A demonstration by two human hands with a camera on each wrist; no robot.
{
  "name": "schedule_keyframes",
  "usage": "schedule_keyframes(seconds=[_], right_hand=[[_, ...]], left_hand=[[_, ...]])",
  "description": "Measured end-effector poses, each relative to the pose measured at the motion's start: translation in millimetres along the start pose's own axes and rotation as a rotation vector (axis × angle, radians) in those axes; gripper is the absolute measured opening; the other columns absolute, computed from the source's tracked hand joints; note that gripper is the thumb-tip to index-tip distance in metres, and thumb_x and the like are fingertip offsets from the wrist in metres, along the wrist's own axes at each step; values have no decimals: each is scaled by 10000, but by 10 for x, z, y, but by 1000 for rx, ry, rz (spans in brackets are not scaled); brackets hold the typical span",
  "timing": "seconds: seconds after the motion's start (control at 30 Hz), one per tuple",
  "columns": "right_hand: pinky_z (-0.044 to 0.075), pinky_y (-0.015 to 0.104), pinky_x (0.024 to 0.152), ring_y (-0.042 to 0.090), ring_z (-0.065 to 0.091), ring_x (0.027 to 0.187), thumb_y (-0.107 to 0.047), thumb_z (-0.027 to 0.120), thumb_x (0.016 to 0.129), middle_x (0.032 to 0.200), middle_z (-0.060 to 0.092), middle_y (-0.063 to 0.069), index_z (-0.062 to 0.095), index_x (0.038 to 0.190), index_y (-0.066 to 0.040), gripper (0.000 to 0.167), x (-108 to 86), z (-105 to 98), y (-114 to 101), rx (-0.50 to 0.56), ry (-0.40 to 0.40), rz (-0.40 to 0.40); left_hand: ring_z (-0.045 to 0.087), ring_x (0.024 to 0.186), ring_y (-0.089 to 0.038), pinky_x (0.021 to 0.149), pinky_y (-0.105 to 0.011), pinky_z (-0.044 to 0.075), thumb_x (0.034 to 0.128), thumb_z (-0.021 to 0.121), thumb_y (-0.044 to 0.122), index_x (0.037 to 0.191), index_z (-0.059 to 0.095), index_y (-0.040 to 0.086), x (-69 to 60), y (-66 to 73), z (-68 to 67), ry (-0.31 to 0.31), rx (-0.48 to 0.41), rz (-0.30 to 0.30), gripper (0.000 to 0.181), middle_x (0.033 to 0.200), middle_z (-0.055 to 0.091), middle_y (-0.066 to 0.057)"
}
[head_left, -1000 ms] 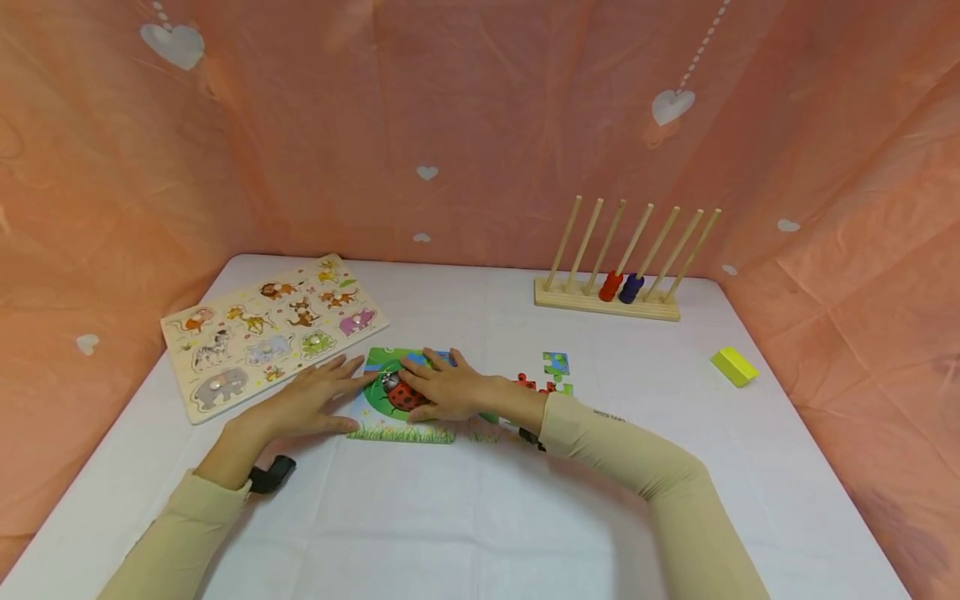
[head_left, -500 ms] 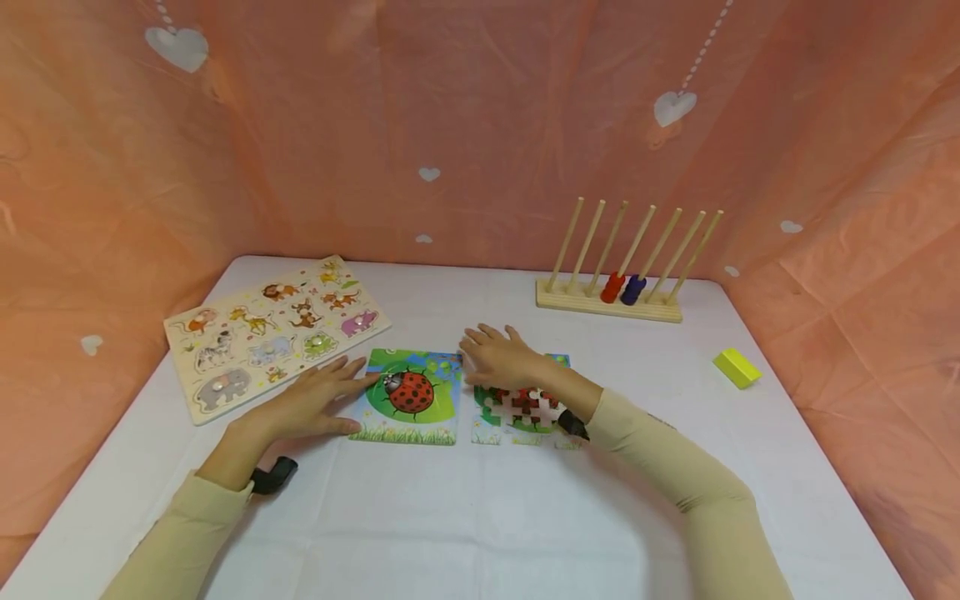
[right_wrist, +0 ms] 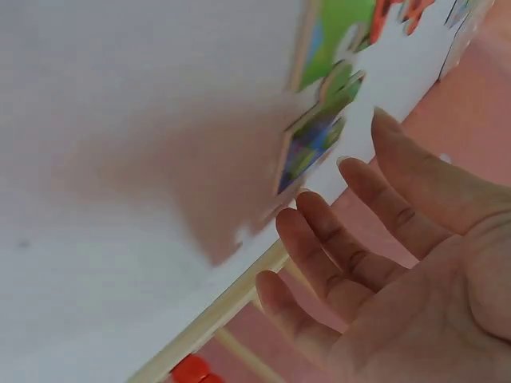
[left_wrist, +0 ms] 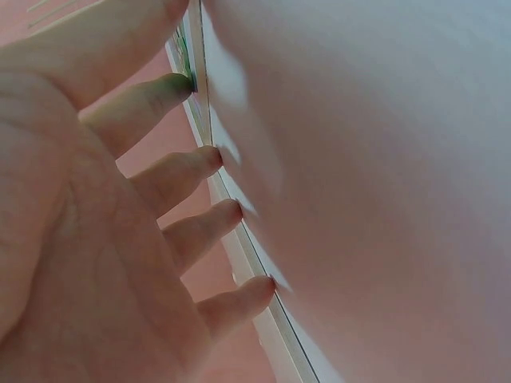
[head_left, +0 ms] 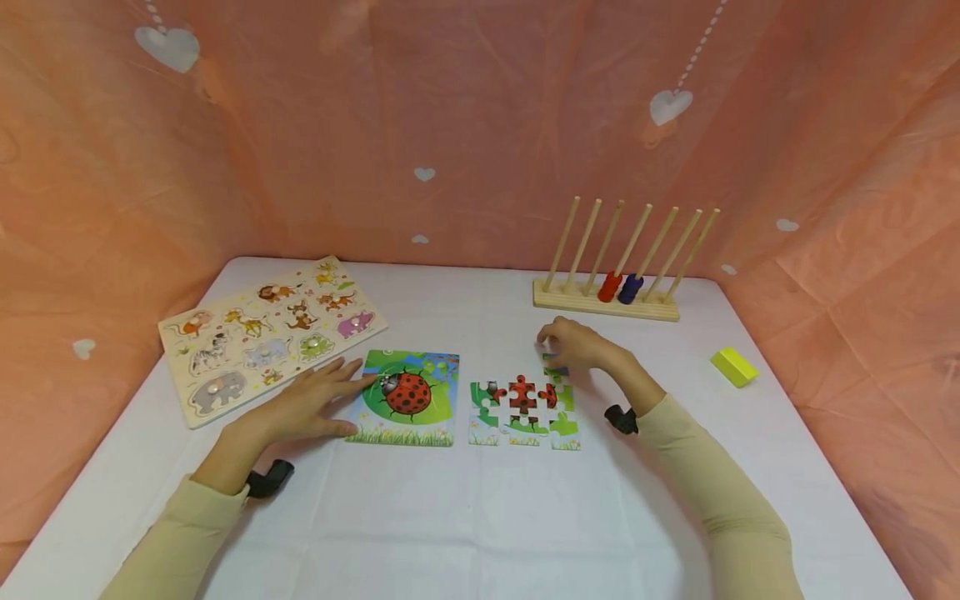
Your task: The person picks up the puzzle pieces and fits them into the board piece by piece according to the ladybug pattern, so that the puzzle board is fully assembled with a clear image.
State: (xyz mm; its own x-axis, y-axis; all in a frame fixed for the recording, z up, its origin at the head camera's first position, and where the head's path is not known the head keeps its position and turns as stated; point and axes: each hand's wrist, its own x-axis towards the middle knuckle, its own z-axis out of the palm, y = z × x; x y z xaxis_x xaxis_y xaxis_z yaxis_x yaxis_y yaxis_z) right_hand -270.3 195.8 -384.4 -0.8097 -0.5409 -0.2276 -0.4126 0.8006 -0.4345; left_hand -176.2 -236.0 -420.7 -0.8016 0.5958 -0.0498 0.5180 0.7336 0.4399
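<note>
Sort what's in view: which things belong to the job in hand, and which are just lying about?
Likely in use:
ladybug picture, by the left hand
jigsaw pieces, by the right hand

Apparently lying about:
animal board
peg stand
yellow block

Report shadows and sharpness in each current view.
Head view: the ladybug picture reads clearly, shadows on the white cloth faint; left wrist view: a broad, soft-edged shadow darkens the cloth beside the left hand; right wrist view: the blue-green puzzle piece looks blurred, with a soft shadow beside it.
</note>
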Motion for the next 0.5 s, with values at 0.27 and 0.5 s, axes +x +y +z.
schedule_keyframes(seconds=[0.27,0.5], right_hand=[[473,493,925,334,551,993,46,753,809,1071,619,202,645,1111,82,323,-77,9,206,114,41,-13],[472,499,924,336,554,992,46,776,770,1055,617,201,643,1122,84,378,-92,69,242,135,55,-13]], left_hand=[[210,1405,-581,1026,-801,179,840,788,383,1467,495,65,-1,1,4,1,-3,5,762,1552,305,-299],[205,1409,-577,1034,-795,172,840,789,381,1468,497,70,-3,10,-3,1,-6,-1,759,1554,305,-296]])
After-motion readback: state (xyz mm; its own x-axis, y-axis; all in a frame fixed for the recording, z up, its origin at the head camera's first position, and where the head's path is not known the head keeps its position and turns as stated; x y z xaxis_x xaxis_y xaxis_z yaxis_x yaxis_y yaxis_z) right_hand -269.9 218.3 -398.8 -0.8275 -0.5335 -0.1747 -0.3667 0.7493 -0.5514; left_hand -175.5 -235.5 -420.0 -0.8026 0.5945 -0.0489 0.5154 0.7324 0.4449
